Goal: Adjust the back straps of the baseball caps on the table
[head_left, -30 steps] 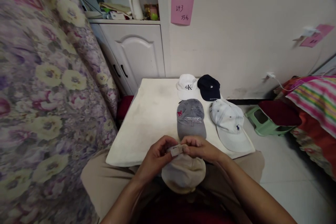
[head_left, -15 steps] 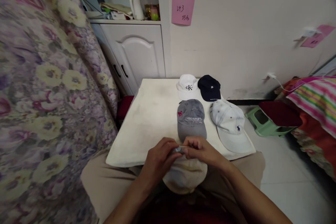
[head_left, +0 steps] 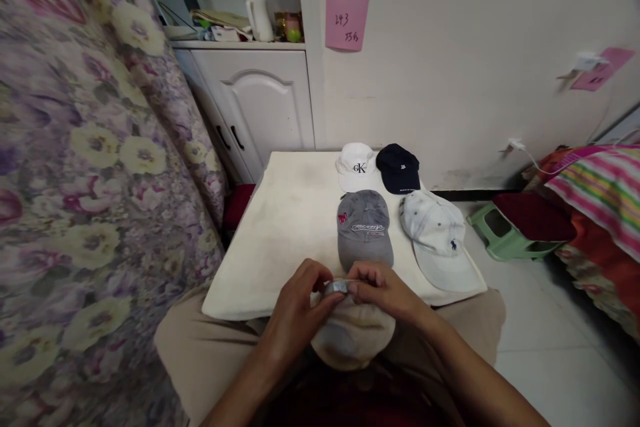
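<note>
A beige cap (head_left: 357,337) rests in front of me at the table's near edge, its brim toward my body. At its far edge a short grey-blue strip (head_left: 336,287) is pinched between my fingers; whether it is the cap's strap or a label I cannot tell. My left hand (head_left: 303,300) is closed on the strip's left side, thumb below. On its right end my right hand (head_left: 383,287) has thumb and forefinger pressed together. Just beyond the hands lies a grey cap (head_left: 365,227) with white lettering.
A white cap (head_left: 357,167), a navy cap (head_left: 399,169) and a pale cap (head_left: 440,237) with a small dark emblem lie on the cream-covered table (head_left: 280,227). A floral curtain (head_left: 110,180) hangs at left. A green stool (head_left: 500,230) stands at right.
My left fingers have shifted a little left and opened slightly around the strip, so more of it shows. The right hand and the caps stay nearly in place.
</note>
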The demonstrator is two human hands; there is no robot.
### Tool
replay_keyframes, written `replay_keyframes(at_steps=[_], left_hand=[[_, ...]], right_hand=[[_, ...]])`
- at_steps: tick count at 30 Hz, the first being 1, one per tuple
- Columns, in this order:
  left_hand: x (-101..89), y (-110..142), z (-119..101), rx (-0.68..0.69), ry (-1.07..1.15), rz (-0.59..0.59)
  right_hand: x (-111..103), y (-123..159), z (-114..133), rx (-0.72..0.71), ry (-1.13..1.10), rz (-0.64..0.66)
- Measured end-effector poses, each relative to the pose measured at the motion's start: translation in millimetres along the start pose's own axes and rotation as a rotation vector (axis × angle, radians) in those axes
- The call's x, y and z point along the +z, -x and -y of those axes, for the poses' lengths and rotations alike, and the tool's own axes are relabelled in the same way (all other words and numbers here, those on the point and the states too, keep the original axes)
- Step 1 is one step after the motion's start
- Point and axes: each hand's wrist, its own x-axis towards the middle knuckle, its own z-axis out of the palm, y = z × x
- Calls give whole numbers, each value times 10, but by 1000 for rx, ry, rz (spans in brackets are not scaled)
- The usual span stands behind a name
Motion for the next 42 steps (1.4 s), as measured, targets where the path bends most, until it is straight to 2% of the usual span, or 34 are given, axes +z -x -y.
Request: replay_keyframes(at_steps=[6, 8, 13, 16, 25, 30, 35, 42], left_hand=[[0, 8, 18, -202, 292, 60], [4, 16, 6, -226, 295, 73], [33, 23, -44, -100, 56, 28], [66, 15, -46, -24, -29, 41], [60, 1, -78, 8, -67, 102], [125, 22, -56, 29, -141, 28], [62, 13, -38, -72, 37, 64], [-35, 35, 98, -271, 573, 197]], right_hand=[[19, -1, -2, 11, 17, 1], [29, -3, 8, 8, 39, -4], [47, -7, 12, -8, 115, -40], [60, -3, -2, -14, 140, -55], [67, 15, 27, -50, 164, -63], [64, 8, 3, -39, 111, -71], [59, 3, -36, -6, -8, -81], [81, 29, -6, -83, 156, -136]])
